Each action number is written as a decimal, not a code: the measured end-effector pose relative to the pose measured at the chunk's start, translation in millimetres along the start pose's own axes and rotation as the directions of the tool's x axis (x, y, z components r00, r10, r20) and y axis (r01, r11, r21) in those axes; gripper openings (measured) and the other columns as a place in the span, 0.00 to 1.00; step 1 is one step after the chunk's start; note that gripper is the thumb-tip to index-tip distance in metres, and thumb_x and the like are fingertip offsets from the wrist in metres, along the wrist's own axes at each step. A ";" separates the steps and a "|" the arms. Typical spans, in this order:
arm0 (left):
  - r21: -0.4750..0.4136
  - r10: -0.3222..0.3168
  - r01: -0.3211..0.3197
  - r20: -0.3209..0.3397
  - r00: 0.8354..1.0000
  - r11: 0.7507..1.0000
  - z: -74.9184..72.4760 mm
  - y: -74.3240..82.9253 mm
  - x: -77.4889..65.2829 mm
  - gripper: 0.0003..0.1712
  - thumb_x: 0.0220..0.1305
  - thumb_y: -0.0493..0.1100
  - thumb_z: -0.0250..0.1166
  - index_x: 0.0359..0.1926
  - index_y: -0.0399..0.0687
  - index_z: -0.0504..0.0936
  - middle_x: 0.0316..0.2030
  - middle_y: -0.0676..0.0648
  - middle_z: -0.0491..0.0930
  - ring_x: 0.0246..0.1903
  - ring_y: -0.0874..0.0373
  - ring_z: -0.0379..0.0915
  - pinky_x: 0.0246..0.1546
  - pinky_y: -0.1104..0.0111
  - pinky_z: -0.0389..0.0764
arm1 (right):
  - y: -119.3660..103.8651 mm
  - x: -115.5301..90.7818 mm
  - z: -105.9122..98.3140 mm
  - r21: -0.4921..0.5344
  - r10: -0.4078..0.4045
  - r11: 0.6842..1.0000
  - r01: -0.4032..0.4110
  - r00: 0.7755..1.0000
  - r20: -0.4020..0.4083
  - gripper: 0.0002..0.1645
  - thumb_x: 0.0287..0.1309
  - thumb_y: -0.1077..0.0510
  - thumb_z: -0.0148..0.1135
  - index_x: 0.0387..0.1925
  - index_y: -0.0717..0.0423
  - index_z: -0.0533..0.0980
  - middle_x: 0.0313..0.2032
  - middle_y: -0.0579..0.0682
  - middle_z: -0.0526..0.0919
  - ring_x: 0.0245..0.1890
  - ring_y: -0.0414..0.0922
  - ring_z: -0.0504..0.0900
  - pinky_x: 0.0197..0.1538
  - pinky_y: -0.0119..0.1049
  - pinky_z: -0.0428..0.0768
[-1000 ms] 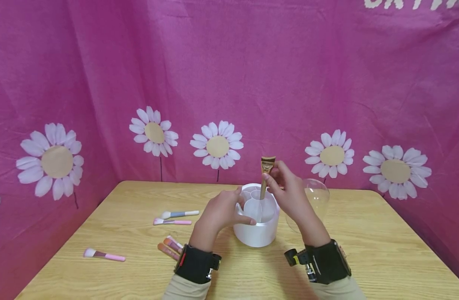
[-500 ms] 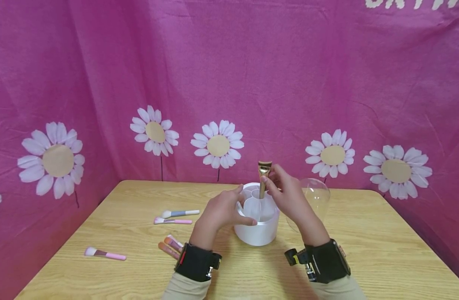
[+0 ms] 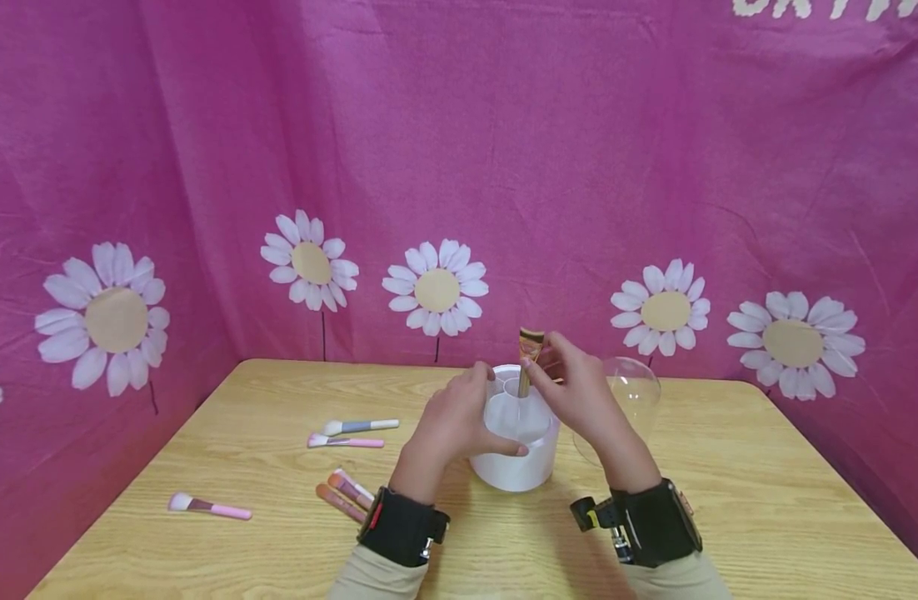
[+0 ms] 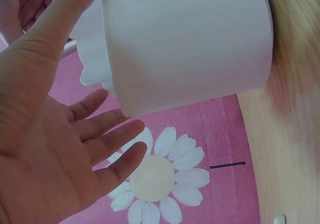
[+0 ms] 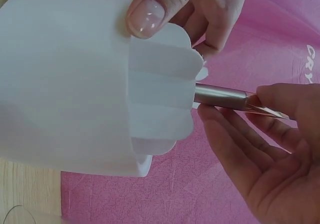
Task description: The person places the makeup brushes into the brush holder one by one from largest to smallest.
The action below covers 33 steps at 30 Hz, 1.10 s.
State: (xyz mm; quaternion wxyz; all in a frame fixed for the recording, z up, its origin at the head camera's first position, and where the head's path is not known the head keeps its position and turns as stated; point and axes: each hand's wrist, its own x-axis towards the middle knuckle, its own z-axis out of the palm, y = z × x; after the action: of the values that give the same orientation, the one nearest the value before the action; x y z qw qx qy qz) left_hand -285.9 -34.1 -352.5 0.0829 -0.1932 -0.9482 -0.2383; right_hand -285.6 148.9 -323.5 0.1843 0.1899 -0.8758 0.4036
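Note:
A white round brush holder [image 3: 513, 473] with inner compartments stands upright on the table. My right hand [image 3: 576, 390] pinches a gold makeup brush [image 3: 531, 339] between thumb and fingers. The brush is upright with its flat, flared head on top and its lower end hidden in a compartment. In the right wrist view, its metal handle [image 5: 220, 95] enters among the scalloped dividers [image 5: 162, 91]. My left hand [image 3: 453, 423] rests at the holder's left side, thumb across the front near the rim. Its fingers are spread and nearly straight in the left wrist view, at the rim.
Behind my right forearm stands a clear dome [image 3: 639, 396]. To the left lie a blue-and-white brush [image 3: 361, 427], a pink brush [image 3: 346, 442], another pink brush [image 3: 210, 508] and a small group of brushes [image 3: 345, 492] by my left wrist. A pink curtain [image 3: 459, 125] backs the table.
The gold brush has gone lower into the holder with my right hand. My left hand has shifted slightly right along the holder, its thumb now lower on the front wall.

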 end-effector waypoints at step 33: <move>-0.056 0.033 -0.032 0.014 0.999 0.998 4.5 -5.2 0.9 0.62 0.42 0.63 0.82 0.75 0.53 0.62 0.67 0.44 0.71 0.63 0.47 0.71 0.58 0.49 0.77 | 4.6 0.4 -0.2 -0.171 -0.052 0.982 0.075 0.990 0.133 0.06 0.63 0.62 0.67 0.30 0.59 0.84 0.28 0.50 0.85 0.34 0.49 0.81 0.34 0.38 0.77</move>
State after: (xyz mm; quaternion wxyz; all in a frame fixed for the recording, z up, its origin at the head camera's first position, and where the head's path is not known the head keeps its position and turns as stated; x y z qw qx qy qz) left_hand -289.2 -35.8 -358.3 0.0742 -0.2126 -0.9385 -0.2617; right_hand -288.2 151.8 -326.1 0.1567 0.2262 -0.9114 0.3059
